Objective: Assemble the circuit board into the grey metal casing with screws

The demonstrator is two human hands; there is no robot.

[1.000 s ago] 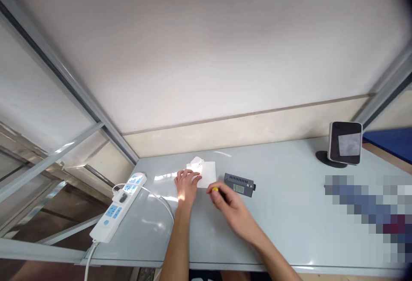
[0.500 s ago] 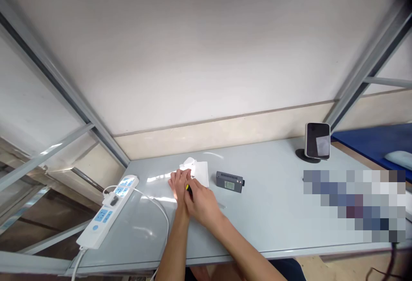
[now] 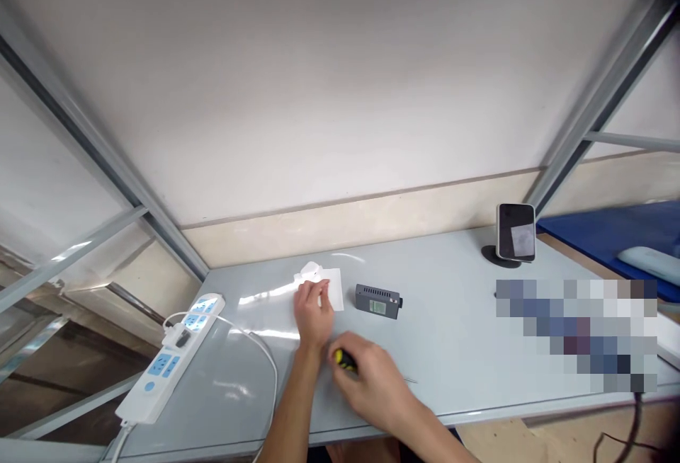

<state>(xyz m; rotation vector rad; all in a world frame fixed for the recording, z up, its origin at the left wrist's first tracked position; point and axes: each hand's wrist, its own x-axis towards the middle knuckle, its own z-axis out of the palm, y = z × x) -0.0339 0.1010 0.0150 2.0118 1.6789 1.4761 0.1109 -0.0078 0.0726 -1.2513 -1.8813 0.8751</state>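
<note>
My left hand (image 3: pixel 313 314) lies on a white sheet of paper (image 3: pixel 334 287) at the back of the pale table (image 3: pixel 457 335), fingers pressed down next to a small white object (image 3: pixel 308 272). My right hand (image 3: pixel 372 381) is nearer the front edge, closed round a screwdriver with a yellow and black handle (image 3: pixel 344 360). A small dark grey box with a label (image 3: pixel 378 301) sits just right of the paper, apart from both hands.
A white power strip with blue sockets (image 3: pixel 173 346) and its cable (image 3: pixel 260 350) lie at the left. A phone on a round stand (image 3: pixel 514 233) is at the back right. A blue mat (image 3: pixel 610 233) lies beyond it. Metal frame bars rise on both sides.
My right hand has drawn back from the paper toward the front edge with the screwdriver. My left hand has stayed on the paper. The view has shifted slightly.
</note>
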